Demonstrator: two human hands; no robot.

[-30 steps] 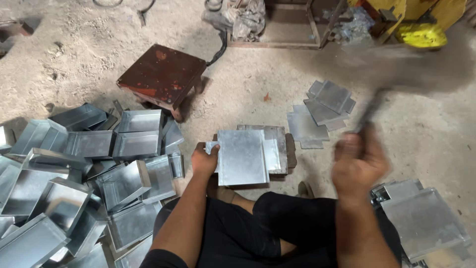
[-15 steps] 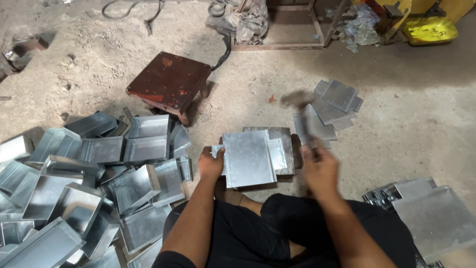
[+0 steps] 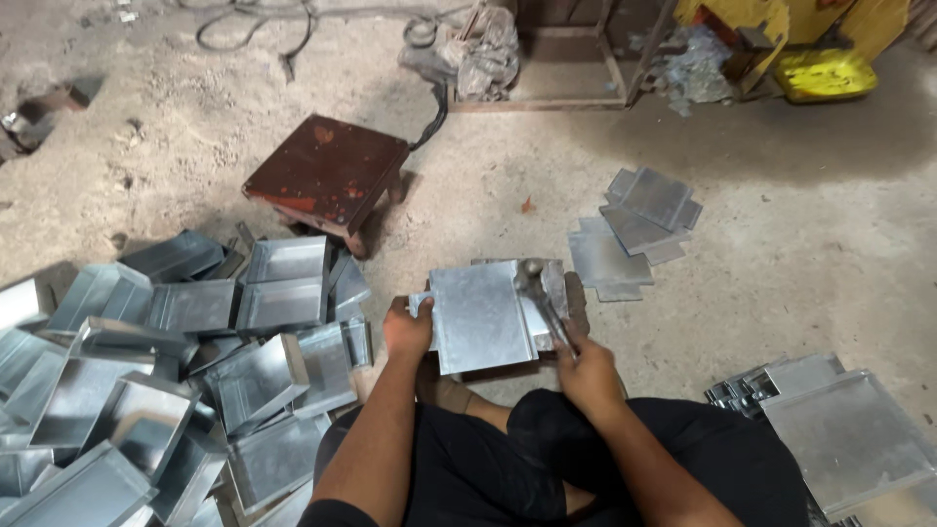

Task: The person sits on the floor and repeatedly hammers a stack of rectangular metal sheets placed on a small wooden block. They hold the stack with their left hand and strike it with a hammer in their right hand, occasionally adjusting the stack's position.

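left hand (image 3: 408,330) holds metal sheet (image 3: 480,317) | right hand (image 3: 588,369) grips hammer (image 3: 544,298)

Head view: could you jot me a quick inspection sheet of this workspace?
Surface: dusty concrete floor; the person sits on it.
Job's things: flat metal sheet with notched corners, hammer head resting on its right edge.
Clutter: heap of folded metal trays at left; flat blanks beyond; stacked sheets at right.
Grips: left hand holds the sheet's left edge; right hand grips the hammer handle.
Cables: dark cable runs along the floor at the top.
Surroundings: rusty low stool, yellow container, a frame.
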